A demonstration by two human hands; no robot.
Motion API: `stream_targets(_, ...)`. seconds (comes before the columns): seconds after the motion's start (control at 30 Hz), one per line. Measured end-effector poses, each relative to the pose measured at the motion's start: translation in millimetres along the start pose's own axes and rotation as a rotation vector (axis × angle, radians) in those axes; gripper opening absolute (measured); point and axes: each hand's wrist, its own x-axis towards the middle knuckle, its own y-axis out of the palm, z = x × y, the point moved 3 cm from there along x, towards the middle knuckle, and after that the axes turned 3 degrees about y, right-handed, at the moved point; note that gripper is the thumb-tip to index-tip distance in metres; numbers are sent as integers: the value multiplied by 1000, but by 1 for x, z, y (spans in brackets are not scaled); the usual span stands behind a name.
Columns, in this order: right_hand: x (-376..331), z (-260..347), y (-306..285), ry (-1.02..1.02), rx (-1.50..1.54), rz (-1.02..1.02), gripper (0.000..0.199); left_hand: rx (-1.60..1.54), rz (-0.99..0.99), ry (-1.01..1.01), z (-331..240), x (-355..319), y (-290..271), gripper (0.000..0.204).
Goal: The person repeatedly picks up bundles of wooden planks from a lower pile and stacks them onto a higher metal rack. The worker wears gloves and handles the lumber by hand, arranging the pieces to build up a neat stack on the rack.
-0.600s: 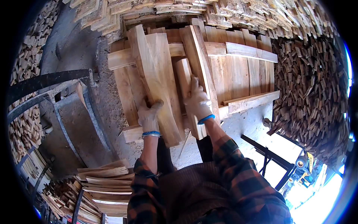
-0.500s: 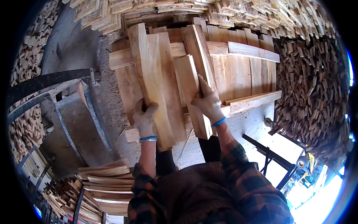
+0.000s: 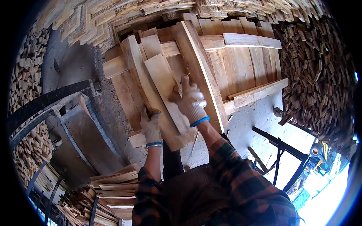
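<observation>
Both my hands wear white knit gloves. My left hand (image 3: 151,126) grips the left edge of a long pale wooden plank (image 3: 145,84) that lies slanted on a wooden pallet (image 3: 249,64). My right hand (image 3: 190,101) presses on a shorter plank (image 3: 162,81) lying on top of the long one, fingers curled over its right edge. Another long plank (image 3: 200,71) lies tilted just right of my right hand.
Stacks of cut wood (image 3: 316,71) wall the right side and the top (image 3: 124,11). A grey metal chute with a black frame (image 3: 83,132) stands at left. A pile of thin boards (image 3: 113,184) sits by my left elbow. A dark metal frame (image 3: 279,150) stands at lower right.
My right hand moved left from the right-hand plank onto the shorter plank. That plank has slid over the long plank. My left hand stayed on the long plank's edge.
</observation>
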Motion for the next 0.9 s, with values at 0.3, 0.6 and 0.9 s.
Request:
stream_targets(0.3, -19, 4, -31, -72, -87, 13, 93, -150, 14, -209, -12, -1, 6, 57)
stream_targets(0.6, 29, -70, -34, -129, 23, -172, 100, -51, -21, -305, -4, 2, 10, 61)
stream_targets(0.9, 60, -96, -53, -82, 374, 181, 59, -146, 26, -213, 25, 17, 5, 54)
